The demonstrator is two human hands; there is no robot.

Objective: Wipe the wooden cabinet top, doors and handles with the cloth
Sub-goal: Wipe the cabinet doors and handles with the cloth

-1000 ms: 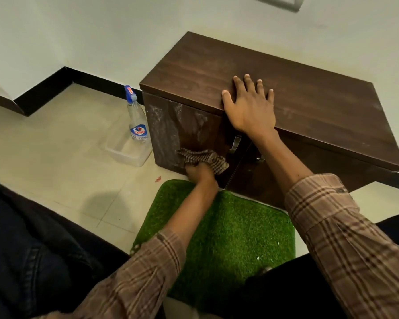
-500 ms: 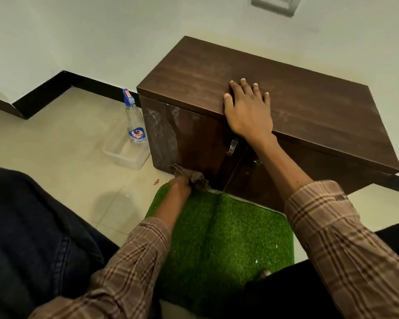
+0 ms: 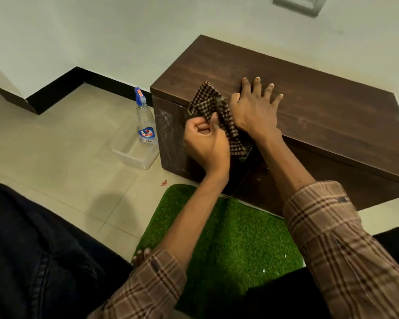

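Observation:
A low dark wooden cabinet [image 3: 320, 107] stands against the white wall. Its left door [image 3: 171, 134] shows whitish dust streaks. My left hand [image 3: 205, 143] is shut on a brown checked cloth [image 3: 210, 107], held up at the cabinet's front top edge, over the left door. My right hand [image 3: 256, 109] lies flat with spread fingers on the cabinet top, right beside the cloth. The left door's metal handle is mostly hidden behind the cloth and my wrists.
A spray bottle [image 3: 144, 120] with a blue nozzle stands in a clear plastic tub [image 3: 134, 155] left of the cabinet. A green grass mat [image 3: 228, 245] lies on the tiled floor in front. My dark-trousered knees flank the mat.
My left hand has risen with the cloth from the bottom of the left door to the cabinet's top edge. My right hand stays flat on the top.

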